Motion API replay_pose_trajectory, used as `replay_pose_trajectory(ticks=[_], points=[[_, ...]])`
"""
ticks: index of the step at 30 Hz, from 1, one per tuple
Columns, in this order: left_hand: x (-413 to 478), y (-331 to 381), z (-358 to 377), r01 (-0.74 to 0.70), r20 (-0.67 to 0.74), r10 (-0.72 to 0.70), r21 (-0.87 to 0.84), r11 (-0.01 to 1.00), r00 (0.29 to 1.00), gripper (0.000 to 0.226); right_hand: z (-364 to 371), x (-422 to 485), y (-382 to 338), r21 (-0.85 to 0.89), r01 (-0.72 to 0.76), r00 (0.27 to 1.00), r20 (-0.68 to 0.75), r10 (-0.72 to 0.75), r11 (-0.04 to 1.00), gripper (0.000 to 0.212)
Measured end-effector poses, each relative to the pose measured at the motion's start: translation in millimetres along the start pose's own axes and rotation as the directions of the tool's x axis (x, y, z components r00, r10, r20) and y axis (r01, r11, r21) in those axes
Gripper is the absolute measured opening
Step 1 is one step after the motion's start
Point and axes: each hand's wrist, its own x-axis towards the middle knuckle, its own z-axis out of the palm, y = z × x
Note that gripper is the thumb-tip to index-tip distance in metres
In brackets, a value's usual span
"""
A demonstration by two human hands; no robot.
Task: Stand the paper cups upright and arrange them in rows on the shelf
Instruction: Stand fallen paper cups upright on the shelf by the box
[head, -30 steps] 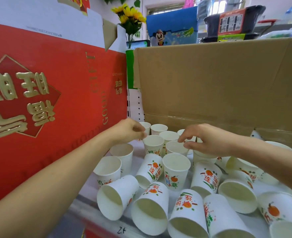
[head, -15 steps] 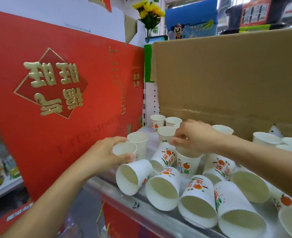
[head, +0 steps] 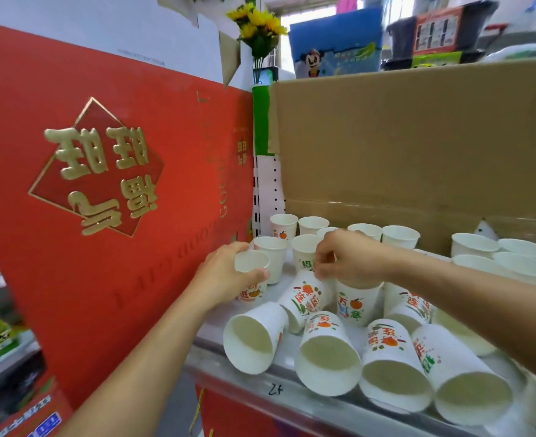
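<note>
Many white paper cups with orange prints cover the shelf [head: 238, 376]. Several stand upright in rows at the back [head: 310, 227]. Several lie on their sides along the front edge [head: 254, 340], mouths facing me. My left hand [head: 225, 280] grips an upright cup [head: 251, 263] at the shelf's left end, fingers curled round its rim and wall. My right hand [head: 350, 258] rests over the top of another upright cup [head: 356, 302] in the middle, fingers curled down onto its rim. A tipped cup [head: 304, 299] lies between the two hands.
A tall red gift box [head: 108, 190] stands close on the left of the shelf. A brown cardboard box [head: 418, 152] forms the wall behind the cups. More upright cups [head: 500, 257] stand at the far right. The shelf's metal front edge runs below the lying cups.
My left hand came back from the rear rows to the left-end cup and closed round it. My right hand shifted forward onto the middle cup. The camera view swung left.
</note>
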Motion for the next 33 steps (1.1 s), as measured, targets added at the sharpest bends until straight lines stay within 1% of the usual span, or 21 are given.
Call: replay_pose_trajectory(ticks=[2, 4, 6, 8, 10, 12, 14, 15, 16, 18, 19, 20, 21, 22, 25, 27, 29, 30, 31, 33], points=[[1.9, 1.6, 1.4, -0.009, -0.002, 0.009, -0.019, 1.0, 1.0, 0.07, -1.3, -0.5, -3.6, 0.01, 0.006, 1.0, -0.024, -0.006, 1.0, 0.018], [2.1, 2.2, 2.2, -0.019, 0.0, 0.019, -0.037, 0.999, 1.0, 0.07, -2.5, -1.2, -8.9, -0.054, 0.003, 0.999, -0.051, -0.006, 0.999, 0.031], [1.2, 0.7, 2.9, -0.029, -0.001, 0.029, -0.054, 0.998, 1.0, 0.071, -2.1, -3.0, -15.3, -0.082, -0.04, 0.999, -0.017, 0.039, 0.996, 0.049], [0.0, -1.7, 3.5, -0.032, -0.003, 0.032, -0.074, 0.997, 0.999, 0.072, -1.0, -4.0, -21.7, -0.093, -0.097, 0.993, 0.052, 0.102, 0.991, 0.055], [0.1, -3.8, 3.6, -0.031, -0.003, 0.031, -0.095, 0.995, 1.0, 0.072, 0.9, -2.6, -24.8, -0.062, -0.12, 0.986, 0.106, 0.126, 0.991, 0.046], [-0.3, -4.6, 2.8, -0.034, -0.002, 0.034, -0.109, 0.993, 0.999, 0.071, 1.4, 0.1, -26.0, 0.029, -0.128, 0.984, 0.132, 0.123, 0.991, 0.034], [-1.2, -6.1, 2.0, -0.043, -0.005, 0.043, -0.134, 0.99, 0.999, 0.068, -1.4, 2.0, -25.6, 0.126, -0.109, 0.991, 0.092, 0.098, 0.986, 0.025], [-2.1, -6.7, 1.5, -0.049, -0.011, 0.048, -0.144, 0.988, 0.999, 0.067, -3.9, 1.6, -25.8, 0.147, -0.075, 0.997, 0.039, 0.07, 0.986, 0.022], [-3.0, -7.3, 1.1, -0.053, -0.023, 0.05, -0.147, 0.988, 0.998, 0.067, -6.3, 0.8, -25.9, 0.125, -0.027, 0.999, -0.039, 0.032, 0.992, 0.02], [-4.2, -8.2, 0.9, -0.055, -0.055, 0.047, -0.147, 0.988, 0.997, 0.067, -8.7, -1.9, -26.0, -0.051, 0.064, 0.98, -0.187, -0.073, 0.997, 0.018], [-5.1, -7.5, 0.5, -0.058, -0.07, 0.047, -0.151, 0.987, 0.996, 0.067, -8.2, -4.3, -26.8, -0.164, 0.099, 0.969, -0.21, -0.132, 0.982, 0.018], [-6.9, -6.0, -0.1, -0.061, -0.086, 0.048, -0.157, 0.986, 0.995, 0.065, -6.6, -6.7, -27.5, -0.264, 0.125, 0.963, -0.198, -0.18, 0.957, 0.018], [-9.0, -4.4, -1.1, -0.064, -0.105, 0.047, -0.165, 0.984, 0.993, 0.062, -4.4, -9.0, -27.9, -0.335, 0.145, 0.962, -0.175, -0.212, 0.931, 0.019], [-12.4, -2.5, -2.2, -0.072, -0.128, 0.05, -0.18, 0.981, 0.991, 0.059, -2.0, -11.4, -27.6, -0.37, 0.157, 0.963, -0.148, -0.225, 0.916, 0.02], [-33.1, 0.7, -7.1, -0.172, -0.203, 0.12, -0.261, 0.95, 0.972, 0.045, -2.3, -25.4, -27.1, -0.355, 0.18, 0.963, -0.127, -0.238, 0.917, 0.025], [-56.4, 1.4, -12.9, -0.262, -0.185, 0.207, -0.353, 0.898, 0.961, 0.04, -6.7, -41.1, -27.7, -0.266, 0.213, 0.955, -0.144, -0.258, 0.94, 0.029], [-80.2, -1.4, -18.7, -0.302, -0.092, 0.291, -0.432, 0.85, 0.952, 0.047, -9.8, -62.3, -30.2, -0.107, 0.239, 0.961, -0.115, -0.25, 0.965, 0.041], [-90.5, -5.8, -19.4, -0.308, -0.051, 0.317, -0.428, 0.85, 0.947, 0.054, -9.6, -73.8, -31.4, -0.061, 0.248, 0.964, -0.086, -0.253, 0.967, 0.05], [-99.3, -11.1, -18.7, -0.319, -0.027, 0.334, -0.382, 0.868, 0.942, 0.063, -8.0, -85.2, -32.7, -0.066, 0.263, 0.962, -0.056, -0.267, 0.962, 0.06], [-113.2, -20.7, -14.2, -0.387, -0.032, 0.391, -0.231, 0.893, 0.92, 0.083, -1.6, -105.5, -36.7, -0.171, 0.299, 0.953, 0.007, -0.302, 0.939, 0.076]])
